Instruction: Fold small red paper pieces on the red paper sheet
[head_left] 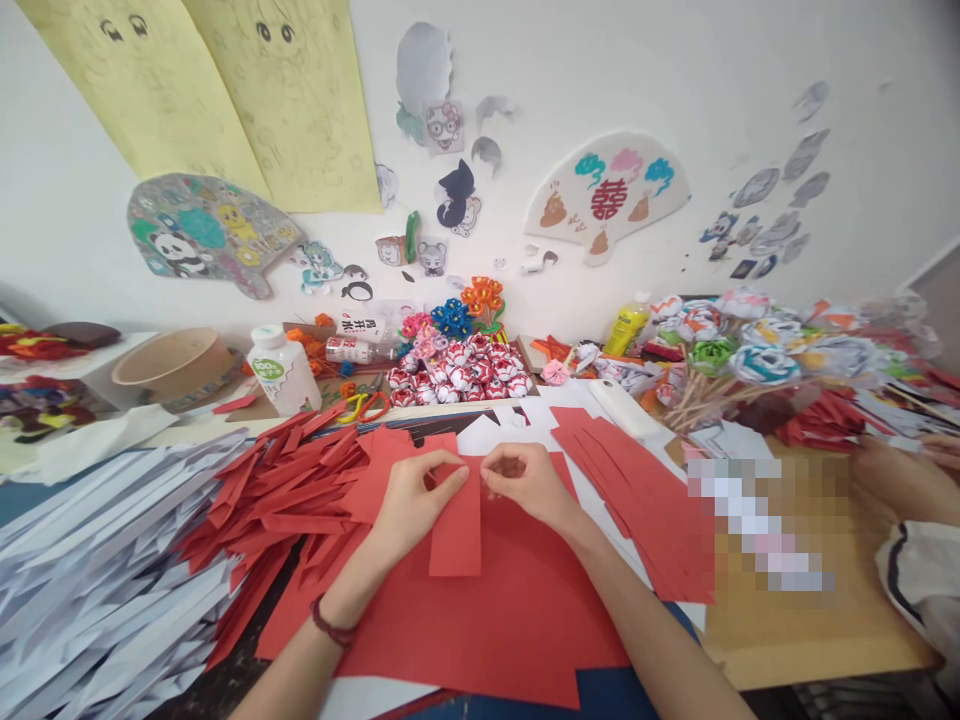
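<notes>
Left hand [411, 495] held red strip [456, 545] in fingers; right hand [534, 485], fingers narrow, grip unclear; next move called for steady edges.

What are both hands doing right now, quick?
Left hand: closed, pinching the red paper strip.
Right hand: curled at its edge; can't tell if it grips.

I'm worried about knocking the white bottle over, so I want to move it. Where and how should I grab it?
I'd wrap a hand round the white bottle at mid-body, below the cap, coming from the front. It stands upright, its labelled side is exposed, and the red strips lie low before it.
</notes>
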